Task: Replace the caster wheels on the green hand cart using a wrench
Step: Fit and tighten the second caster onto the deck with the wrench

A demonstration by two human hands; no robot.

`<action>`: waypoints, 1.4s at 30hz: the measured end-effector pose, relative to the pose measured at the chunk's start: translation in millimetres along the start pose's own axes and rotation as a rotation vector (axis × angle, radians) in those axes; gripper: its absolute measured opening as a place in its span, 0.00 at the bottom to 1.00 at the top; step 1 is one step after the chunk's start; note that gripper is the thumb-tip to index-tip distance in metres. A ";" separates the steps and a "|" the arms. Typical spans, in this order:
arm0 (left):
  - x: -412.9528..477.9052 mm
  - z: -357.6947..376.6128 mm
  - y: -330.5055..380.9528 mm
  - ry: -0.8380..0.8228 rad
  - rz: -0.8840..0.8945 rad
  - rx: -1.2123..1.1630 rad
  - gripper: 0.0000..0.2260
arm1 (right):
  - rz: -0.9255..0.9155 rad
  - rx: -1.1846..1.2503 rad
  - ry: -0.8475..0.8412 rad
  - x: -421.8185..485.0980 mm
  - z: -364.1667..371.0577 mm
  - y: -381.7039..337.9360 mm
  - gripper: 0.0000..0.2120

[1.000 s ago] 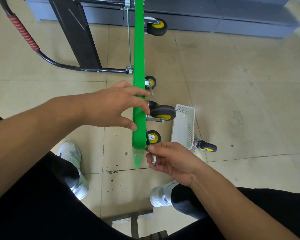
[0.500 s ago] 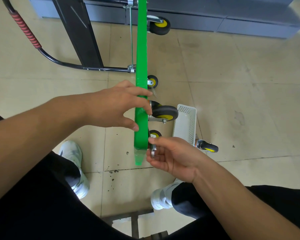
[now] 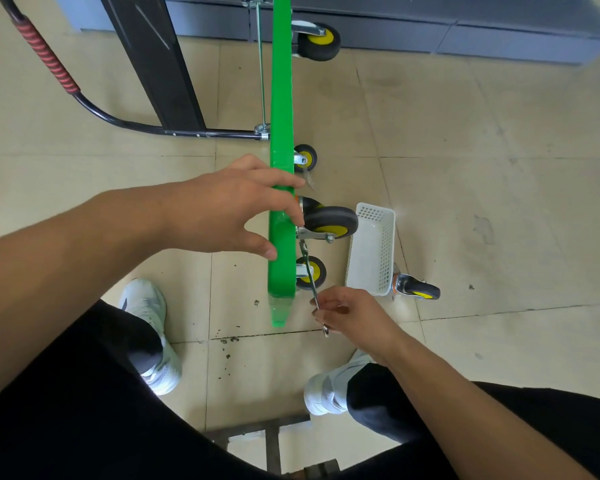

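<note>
Beige tiled floor (image 3: 465,168), with the green hand cart (image 3: 281,98) standing on its edge. The left hand (image 3: 222,213) clasps the cart's upper edge, fingers over, thumb on the near face. The right hand (image 3: 355,315), just right of the cart's near end, pinches a wrench (image 3: 309,275) whose head reaches the bracket of the large caster wheel (image 3: 329,221). Farther right of the cart: a white basket (image 3: 373,258), with a loose caster (image 3: 418,292) just beside it.
</note>
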State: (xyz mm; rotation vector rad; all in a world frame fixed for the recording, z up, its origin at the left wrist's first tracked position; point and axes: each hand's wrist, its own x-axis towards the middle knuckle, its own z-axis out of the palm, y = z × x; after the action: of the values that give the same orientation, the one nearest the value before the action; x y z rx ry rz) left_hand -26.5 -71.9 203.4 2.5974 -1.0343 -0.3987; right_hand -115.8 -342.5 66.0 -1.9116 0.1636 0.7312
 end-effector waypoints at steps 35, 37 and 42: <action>0.0 1.0 -1.1 0.046 0.017 0.019 0.23 | -0.388 -0.246 0.194 90.3 13.1 48.5 0.09; 0.3 1.1 -0.9 0.044 0.018 0.019 0.24 | -0.402 -0.231 0.192 92.1 13.4 47.8 0.09; 0.2 1.0 0.0 0.036 0.010 0.007 0.23 | -0.452 -0.240 0.206 94.2 15.8 46.4 0.10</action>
State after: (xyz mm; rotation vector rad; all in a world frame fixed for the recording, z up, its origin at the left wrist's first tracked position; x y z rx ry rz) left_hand -26.7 -72.2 202.5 2.5953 -1.0379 -0.3447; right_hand -66.2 -330.4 -27.0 -2.1467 -0.2345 0.2567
